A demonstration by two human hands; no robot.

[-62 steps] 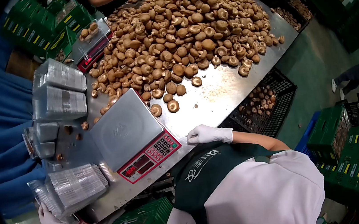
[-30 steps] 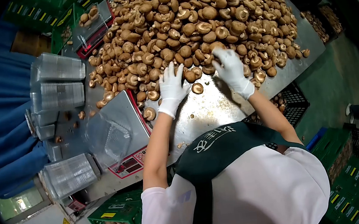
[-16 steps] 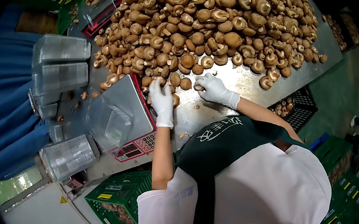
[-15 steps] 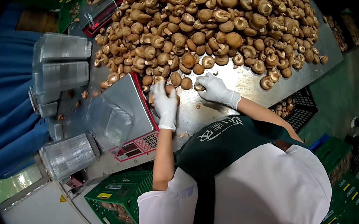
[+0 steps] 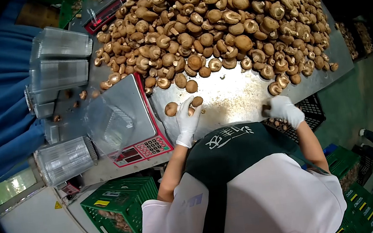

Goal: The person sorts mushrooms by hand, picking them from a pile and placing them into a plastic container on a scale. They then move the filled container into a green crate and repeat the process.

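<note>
My left hand (image 5: 187,122), in a white glove, is closed around a small shiitake mushroom (image 5: 191,111) over the steel table. Another brown mushroom (image 5: 197,101) touches its fingertips, and a larger mushroom (image 5: 171,109) lies just left of the fingers. At the table's front right edge, my gloved right hand (image 5: 285,110) grips a dark, blurred mushroom (image 5: 266,109). Below that hand, a black crate (image 5: 312,109) with mushrooms in it is partly hidden. A big heap of shiitake mushrooms (image 5: 212,25) covers the back of the table.
Left of my left hand stands a red-framed scale (image 5: 142,117) with a clear plastic tray (image 5: 112,121) on it. Stacked clear trays (image 5: 58,76) line the left side. A second scale (image 5: 106,10) sits at the back. Green crates (image 5: 123,208) stand below the table.
My right hand has swung right and toward the table's front edge with a mushroom. My left hand has drawn back toward me and slightly right, bringing mushrooms away from the scale.
</note>
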